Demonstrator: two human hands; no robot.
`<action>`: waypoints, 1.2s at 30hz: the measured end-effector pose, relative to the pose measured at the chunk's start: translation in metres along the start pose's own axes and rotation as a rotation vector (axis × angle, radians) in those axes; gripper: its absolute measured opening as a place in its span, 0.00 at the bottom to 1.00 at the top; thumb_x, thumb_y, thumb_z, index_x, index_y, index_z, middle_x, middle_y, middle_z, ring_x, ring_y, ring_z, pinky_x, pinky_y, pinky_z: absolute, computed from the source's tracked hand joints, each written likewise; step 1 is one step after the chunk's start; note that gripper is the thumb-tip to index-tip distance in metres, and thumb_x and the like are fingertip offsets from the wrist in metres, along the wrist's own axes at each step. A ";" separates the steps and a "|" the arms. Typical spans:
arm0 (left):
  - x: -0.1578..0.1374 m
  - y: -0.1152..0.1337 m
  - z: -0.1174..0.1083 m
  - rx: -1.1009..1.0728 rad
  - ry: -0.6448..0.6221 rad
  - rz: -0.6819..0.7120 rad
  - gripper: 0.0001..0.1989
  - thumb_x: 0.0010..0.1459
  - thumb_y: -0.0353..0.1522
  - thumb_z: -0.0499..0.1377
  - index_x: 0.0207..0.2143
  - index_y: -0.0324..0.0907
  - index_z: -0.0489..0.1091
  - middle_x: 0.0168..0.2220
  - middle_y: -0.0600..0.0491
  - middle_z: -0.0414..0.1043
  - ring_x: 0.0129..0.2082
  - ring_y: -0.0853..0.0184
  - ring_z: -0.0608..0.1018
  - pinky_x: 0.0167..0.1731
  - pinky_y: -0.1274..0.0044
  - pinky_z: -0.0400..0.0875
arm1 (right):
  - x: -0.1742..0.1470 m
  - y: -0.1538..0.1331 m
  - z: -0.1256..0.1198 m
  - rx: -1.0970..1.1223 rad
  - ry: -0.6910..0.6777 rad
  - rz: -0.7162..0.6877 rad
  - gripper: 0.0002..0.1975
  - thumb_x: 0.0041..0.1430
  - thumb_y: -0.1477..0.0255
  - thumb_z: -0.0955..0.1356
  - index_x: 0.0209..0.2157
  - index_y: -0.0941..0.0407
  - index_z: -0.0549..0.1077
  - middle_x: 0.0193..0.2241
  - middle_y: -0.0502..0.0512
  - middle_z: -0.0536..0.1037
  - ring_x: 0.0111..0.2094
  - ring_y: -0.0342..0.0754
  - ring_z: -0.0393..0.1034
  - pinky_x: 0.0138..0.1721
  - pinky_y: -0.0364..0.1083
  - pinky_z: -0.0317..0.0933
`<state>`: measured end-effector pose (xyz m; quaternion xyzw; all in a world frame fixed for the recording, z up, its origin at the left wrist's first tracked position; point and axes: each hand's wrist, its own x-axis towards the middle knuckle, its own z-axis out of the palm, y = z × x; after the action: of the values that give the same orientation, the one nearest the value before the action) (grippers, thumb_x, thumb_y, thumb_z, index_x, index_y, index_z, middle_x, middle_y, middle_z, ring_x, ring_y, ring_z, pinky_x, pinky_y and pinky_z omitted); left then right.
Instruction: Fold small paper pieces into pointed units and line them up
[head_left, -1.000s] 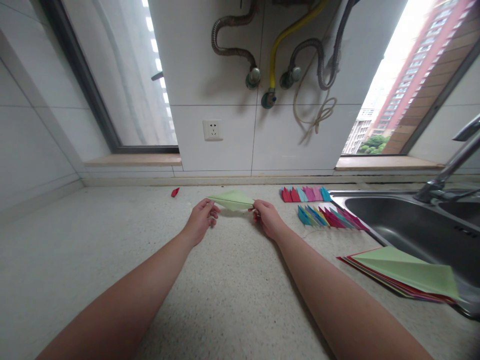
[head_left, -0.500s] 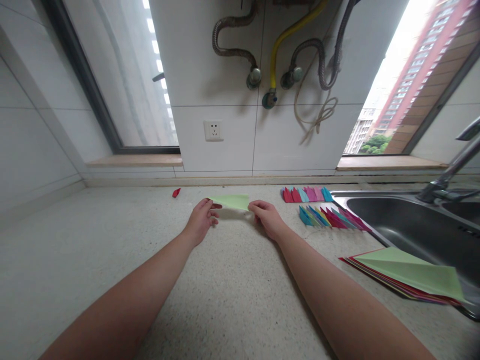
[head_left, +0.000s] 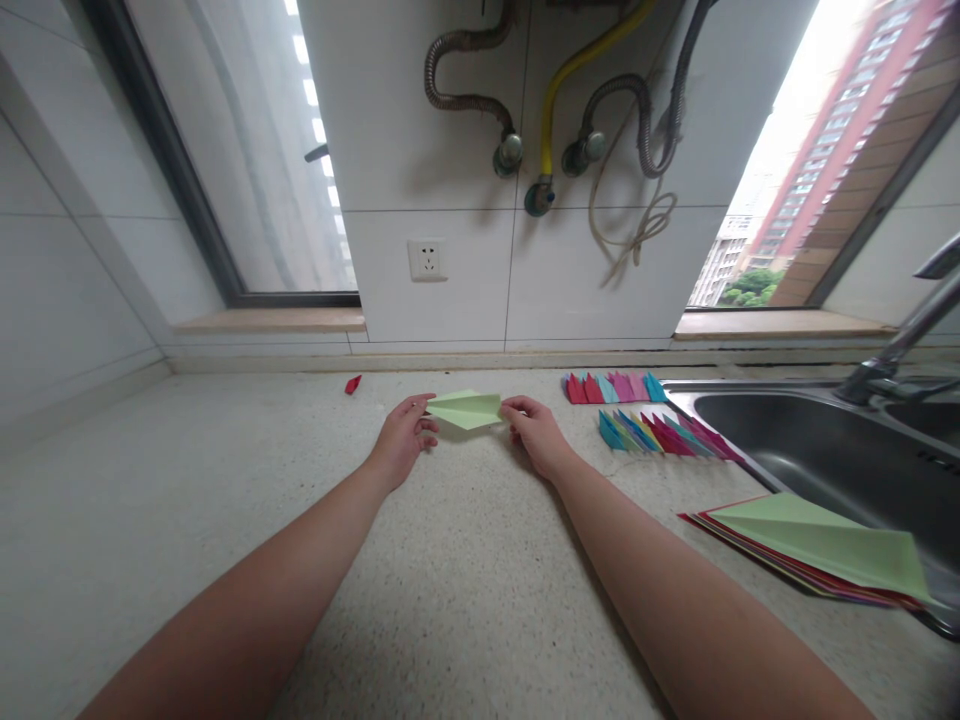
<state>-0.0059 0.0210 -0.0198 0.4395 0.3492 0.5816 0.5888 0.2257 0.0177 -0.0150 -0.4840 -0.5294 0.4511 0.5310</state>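
A pale green folded paper (head_left: 466, 409) is held between my two hands, just above the speckled countertop (head_left: 450, 560). Its shape is long and pointed, with a crease along its length. My left hand (head_left: 403, 435) pinches the narrow tip at the left, its lower fingers curled beneath. At the wider right end, my right hand (head_left: 536, 428) grips the edge between thumb and fingers. Off to the right lies a stack of folded papers (head_left: 825, 540) in several colours, a similar pale green one on top.
Two rows of small folded paper pieces, a back row (head_left: 615, 388) and a front row (head_left: 667, 436), stand beside the steel sink (head_left: 795, 440). One small red paper piece (head_left: 352, 384) lies left of my hands. The tiled wall (head_left: 442, 320) rises behind.
The green paper has opened out and tilted, so both its halves and the middle crease now show. My hands have barely shifted.
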 end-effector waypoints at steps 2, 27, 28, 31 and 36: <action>-0.001 0.001 0.000 -0.001 0.001 -0.003 0.22 0.57 0.41 0.60 0.51 0.41 0.67 0.40 0.48 0.64 0.31 0.70 0.69 0.22 0.79 0.65 | 0.000 0.000 0.000 0.020 0.007 -0.003 0.23 0.48 0.57 0.69 0.40 0.60 0.71 0.31 0.53 0.68 0.25 0.37 0.59 0.23 0.38 0.55; -0.003 0.002 0.002 0.031 -0.050 -0.006 0.23 0.54 0.41 0.63 0.50 0.41 0.68 0.40 0.48 0.64 0.32 0.71 0.69 0.21 0.81 0.63 | 0.000 0.001 0.002 0.132 -0.051 0.052 0.26 0.50 0.53 0.68 0.44 0.58 0.67 0.30 0.53 0.65 0.25 0.38 0.61 0.24 0.39 0.58; -0.003 0.002 0.001 0.033 -0.053 -0.004 0.23 0.54 0.41 0.63 0.50 0.41 0.68 0.40 0.48 0.64 0.32 0.71 0.69 0.21 0.81 0.63 | 0.000 0.001 0.002 0.140 -0.056 0.052 0.26 0.50 0.53 0.68 0.43 0.58 0.67 0.30 0.54 0.65 0.25 0.38 0.61 0.24 0.39 0.58; -0.003 0.002 0.001 0.040 -0.066 -0.002 0.22 0.55 0.40 0.62 0.50 0.41 0.68 0.40 0.48 0.64 0.32 0.71 0.69 0.22 0.80 0.63 | 0.000 0.000 0.001 0.165 -0.066 0.054 0.26 0.49 0.54 0.69 0.43 0.59 0.67 0.31 0.54 0.65 0.25 0.38 0.61 0.25 0.39 0.58; -0.005 0.003 0.001 0.047 -0.088 -0.013 0.22 0.55 0.40 0.63 0.50 0.40 0.68 0.40 0.48 0.63 0.32 0.72 0.69 0.22 0.80 0.63 | 0.000 0.002 0.000 0.188 -0.079 0.055 0.26 0.49 0.55 0.70 0.44 0.59 0.66 0.31 0.54 0.66 0.25 0.38 0.62 0.25 0.39 0.58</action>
<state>-0.0061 0.0159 -0.0172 0.4761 0.3395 0.5495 0.5967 0.2259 0.0178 -0.0169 -0.4284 -0.4917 0.5318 0.5403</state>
